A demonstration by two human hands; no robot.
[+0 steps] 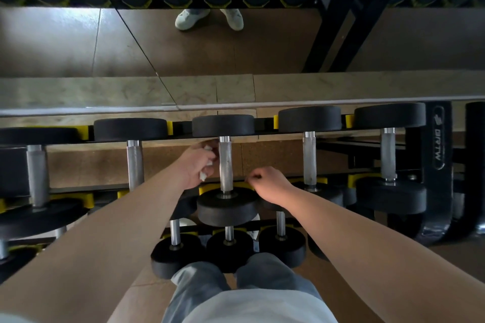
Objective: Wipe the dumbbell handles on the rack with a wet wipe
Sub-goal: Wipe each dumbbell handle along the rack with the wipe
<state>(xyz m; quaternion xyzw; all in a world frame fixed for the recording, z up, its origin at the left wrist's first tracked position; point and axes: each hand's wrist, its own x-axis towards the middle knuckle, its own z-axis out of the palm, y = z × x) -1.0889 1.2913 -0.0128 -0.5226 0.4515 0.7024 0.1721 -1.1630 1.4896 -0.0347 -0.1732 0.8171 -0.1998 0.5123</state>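
One wet wipe (203, 176) in play, white and crumpled, bunched up inside the left hand (195, 165) so only a couple of scraps peek out between the fingers. That hand is grasping it right against the left side of the middle handle (225, 165), high up near the far weight; whether the wipe is actually touching the metal is hard to call from here. The handle is a pale, knurled steel bar with a few dull marks along it, running away from the person between two round black weights. The right hand (270, 185) sits just right of the same bar, near its front weight, fingers clenched under with nothing showing in them. Count the top row of the rack (438, 149): five dumbbells, the leftmost cut off by the frame edge. Below them, three smaller dumbbells (229, 249) show clearly, and there are more behind the forearms that can't be made out. Yellow cradles mark each slot. The lettering on the black rack upright is too warped to read with confidence. Beyond, a mirror (236, 47) gives back a row of black weight ends and two pale shoes (193, 18) on the brown floor.
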